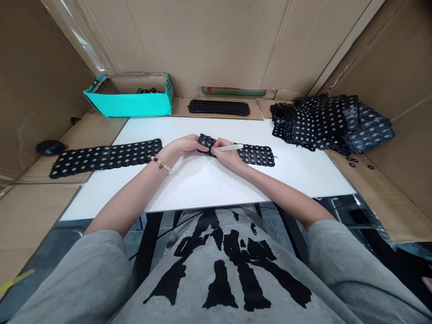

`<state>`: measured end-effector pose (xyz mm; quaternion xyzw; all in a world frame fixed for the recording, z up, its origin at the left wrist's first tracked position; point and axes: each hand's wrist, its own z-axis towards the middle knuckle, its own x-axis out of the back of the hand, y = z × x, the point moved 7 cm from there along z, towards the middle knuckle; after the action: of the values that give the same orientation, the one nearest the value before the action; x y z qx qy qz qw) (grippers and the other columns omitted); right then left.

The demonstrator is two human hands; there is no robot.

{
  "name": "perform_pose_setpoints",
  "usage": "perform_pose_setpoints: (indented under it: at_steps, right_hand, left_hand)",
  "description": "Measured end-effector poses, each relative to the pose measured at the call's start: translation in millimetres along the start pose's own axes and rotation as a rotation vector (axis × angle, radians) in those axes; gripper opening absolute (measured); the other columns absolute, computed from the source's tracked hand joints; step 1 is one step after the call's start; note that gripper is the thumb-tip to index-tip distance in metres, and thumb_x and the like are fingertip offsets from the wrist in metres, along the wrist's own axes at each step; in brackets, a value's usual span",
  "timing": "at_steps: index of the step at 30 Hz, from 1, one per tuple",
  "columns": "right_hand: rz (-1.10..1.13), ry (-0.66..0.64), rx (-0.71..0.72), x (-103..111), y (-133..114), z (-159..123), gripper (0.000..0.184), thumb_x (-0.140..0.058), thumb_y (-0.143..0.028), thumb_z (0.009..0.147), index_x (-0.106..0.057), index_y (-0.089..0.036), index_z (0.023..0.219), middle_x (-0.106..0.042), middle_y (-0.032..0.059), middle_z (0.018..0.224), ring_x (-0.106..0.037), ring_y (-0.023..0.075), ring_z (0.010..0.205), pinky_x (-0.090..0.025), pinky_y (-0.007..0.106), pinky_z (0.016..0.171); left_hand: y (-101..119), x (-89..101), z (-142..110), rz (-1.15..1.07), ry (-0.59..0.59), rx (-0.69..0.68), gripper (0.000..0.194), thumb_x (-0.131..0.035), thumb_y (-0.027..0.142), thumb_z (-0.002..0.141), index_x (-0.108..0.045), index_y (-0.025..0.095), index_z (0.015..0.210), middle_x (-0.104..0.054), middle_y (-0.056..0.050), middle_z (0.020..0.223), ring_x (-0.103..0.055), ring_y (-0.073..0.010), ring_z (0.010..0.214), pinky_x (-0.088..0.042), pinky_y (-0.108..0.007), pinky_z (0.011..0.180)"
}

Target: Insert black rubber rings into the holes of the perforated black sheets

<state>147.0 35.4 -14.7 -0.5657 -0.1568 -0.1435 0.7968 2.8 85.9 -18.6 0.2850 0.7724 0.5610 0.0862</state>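
A black strip with rows of round holes (258,155) lies on the white table in front of me. Its left end is raised between my hands. My left hand (189,145) pinches that raised end, thumb in front. In my right hand (227,154) is a slim white pen-like tool (232,147), its tip hidden by my fingers against the strip. What kind of tool it is I cannot make out. Left of my left wrist, a longer black strip with pale round spots (108,157) rests flat.
At the back left stands a turquoise box (135,105) with black rings inside. A dark holed strip (219,107) lies at the back. On the right sits a pile of spotted black pieces (324,119), with several loose rings (353,160) nearby. Cardboard walls (229,45) surround the table (202,189).
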Motion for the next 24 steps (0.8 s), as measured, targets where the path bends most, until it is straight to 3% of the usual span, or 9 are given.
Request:
perform_pose_setpoints:
  at_steps: [6, 10, 15, 20, 24]
  right_hand:
    - [0.107, -0.07, -0.053, -4, 12, 7, 0.012, -0.062, -0.027, 0.08, -0.056, -0.022, 0.071, -0.066, -0.0027, 0.068, -0.057, 0.0132, 0.064, -0.041, 0.024, 0.06]
    - [0.284, -0.188, -0.221, -9, 18, 5, 0.014, -0.066, -0.026, 0.075, -0.057, -0.021, 0.067, -0.067, -0.0016, 0.061, -0.05, 0.0102, 0.051, -0.035, 0.022, 0.049]
    - [0.347, -0.281, -0.156, -10, 8, 5, 0.014, -0.071, -0.026, 0.07, -0.061, -0.019, 0.063, -0.064, -0.0017, 0.055, -0.046, 0.007, 0.048, -0.032, 0.019, 0.048]
    - [0.451, -0.158, -0.266, 4, 17, 12, 0.019, -0.07, -0.031, 0.073, -0.054, -0.022, 0.068, -0.049, -0.0082, 0.042, -0.033, 0.0059, 0.039, -0.021, 0.02, 0.042]
    - [0.413, 0.014, -0.217, 25, 19, 17, 0.019, -0.071, -0.033, 0.075, -0.056, -0.022, 0.073, -0.053, -0.0076, 0.048, -0.041, 0.0072, 0.044, -0.026, 0.019, 0.044]
  left_hand:
    - [1, 1.7, 0, 0.087, -0.03, -0.039, 0.031, -0.092, 0.03, 0.053, -0.074, 0.015, 0.073, -0.074, -0.009, 0.079, -0.064, -0.0213, 0.075, -0.047, -0.031, 0.068]
    - [3, 9.2, -2, 0.286, 0.107, -0.113, 0.036, -0.087, 0.046, 0.064, -0.066, 0.017, 0.063, -0.064, -0.004, 0.062, -0.055, -0.0187, 0.064, -0.039, -0.029, 0.059]
    - [8, 4.5, 1, 0.501, 0.296, -0.28, 0.038, -0.078, 0.049, 0.068, -0.059, 0.017, 0.058, -0.058, -0.001, 0.06, -0.05, -0.0158, 0.063, -0.033, -0.027, 0.057]
    - [7, -1.5, 8, 0.469, 0.298, -0.286, 0.033, -0.08, 0.043, 0.059, -0.068, 0.015, 0.072, -0.067, 0.0, 0.071, -0.059, -0.0202, 0.075, -0.043, -0.029, 0.068]
    - [4, 11.1, 5, 0.295, 0.265, -0.162, 0.037, -0.087, 0.038, 0.055, -0.069, 0.016, 0.078, -0.071, -0.003, 0.078, -0.062, -0.0224, 0.079, -0.049, -0.032, 0.075]
